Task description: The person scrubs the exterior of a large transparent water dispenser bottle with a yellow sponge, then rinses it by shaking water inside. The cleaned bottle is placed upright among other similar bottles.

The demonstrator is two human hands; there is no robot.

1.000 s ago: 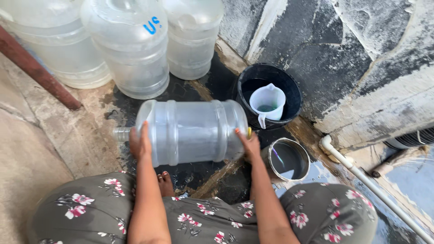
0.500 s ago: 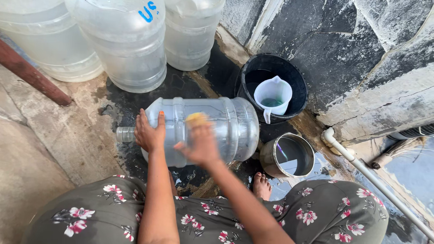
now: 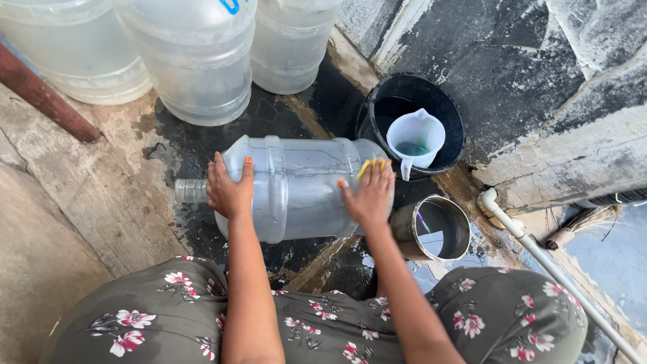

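Clear plastic dominates the frame: a large water jug (image 3: pixel 296 185) lies on its side across the middle of the picture, on wet, dark-stained concrete floor (image 3: pixel 87 202), its narrow neck pointing toward the left edge and its base toward the right.

I read the step in hand as scrubbing the jug's outer wall. My left hand (image 3: pixel 228 189) lies flat and spread on the shoulder of the jug near the neck, fingers open, pinning the jug rather than gripping it. My right hand (image 3: pixel 369 195) presses against the base end with fingers curled over a yellow scrubbing pad (image 3: pixel 369 166), of which only a strip shows above the fingertips.

In the upper left of the frame stand three more clear jugs (image 3: pixel 195 61) upright, close together and apart from the one being handled. A black bucket (image 3: pixel 412 101) sits in the upper middle right, just beyond the jug's base, with a white plastic pitcher (image 3: pixel 414 140) inside it holding a little greenish liquid. A smaller metal pot (image 3: pixel 435 229) with water stands at lower right, just beside my right hand. A white pipe (image 3: pixel 539 259) runs diagonally along the right edge.

In my judgement the next move calls for a steady hold from the left hand while the jug is rolled to present an unscrubbed face; the surface looks wet, so slippage is the risk.
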